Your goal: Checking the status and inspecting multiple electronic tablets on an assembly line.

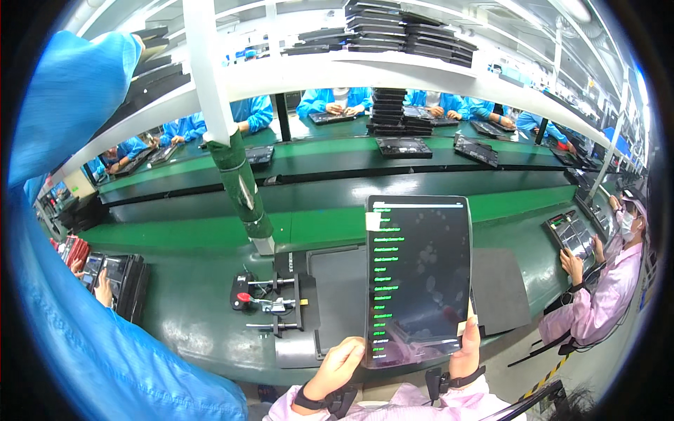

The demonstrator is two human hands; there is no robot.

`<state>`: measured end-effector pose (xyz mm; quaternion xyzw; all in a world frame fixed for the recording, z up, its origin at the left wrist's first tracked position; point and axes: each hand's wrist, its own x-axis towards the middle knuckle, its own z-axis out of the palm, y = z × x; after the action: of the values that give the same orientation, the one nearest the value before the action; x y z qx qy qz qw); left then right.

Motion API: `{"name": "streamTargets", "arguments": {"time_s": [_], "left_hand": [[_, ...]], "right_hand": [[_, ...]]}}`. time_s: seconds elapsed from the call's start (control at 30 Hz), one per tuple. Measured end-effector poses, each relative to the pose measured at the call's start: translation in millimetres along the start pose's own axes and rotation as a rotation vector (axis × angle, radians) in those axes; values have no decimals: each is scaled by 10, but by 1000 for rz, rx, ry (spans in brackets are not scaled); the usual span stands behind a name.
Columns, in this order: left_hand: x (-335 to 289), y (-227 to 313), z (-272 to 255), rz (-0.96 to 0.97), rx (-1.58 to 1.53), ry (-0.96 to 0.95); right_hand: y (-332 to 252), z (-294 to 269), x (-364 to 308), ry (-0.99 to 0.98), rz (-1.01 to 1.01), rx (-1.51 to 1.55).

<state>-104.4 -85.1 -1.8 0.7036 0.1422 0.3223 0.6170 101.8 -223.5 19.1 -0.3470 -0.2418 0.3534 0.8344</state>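
Note:
A black tablet [421,281] stands tilted up toward me over the bench, its lit screen listing short lines of green text on a dark background. A small pale sticker [373,222] sits at its upper left edge. My left hand [340,368] is closed on the tablet's lower left corner. On the lower right edge my right hand [465,354] grips it, with a pale covering on a fingertip. Just left of the tablet, a clamp fixture [270,303] with metal rods and a red-tipped lever is on the bench, beside a dark grey plate [338,270].
A green bench [189,302] runs across, with a green-wrapped post [242,186] rising from it. Close on my left is a person in a blue sleeve [105,351]; a pink-clad person [597,302] handles a device at right. Stacked black devices [393,31] fill the shelf above.

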Motion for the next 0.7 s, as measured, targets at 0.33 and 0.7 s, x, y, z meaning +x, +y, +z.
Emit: {"name": "streamTargets", "arguments": {"time_s": [0.33,0.7], "left_hand": [[167,138,-30,266,533,132],[99,154,133,479,307,23]], "right_hand": [[163,-104,2,81,57,46],[137,-388,-111,164,62,-110]]}}
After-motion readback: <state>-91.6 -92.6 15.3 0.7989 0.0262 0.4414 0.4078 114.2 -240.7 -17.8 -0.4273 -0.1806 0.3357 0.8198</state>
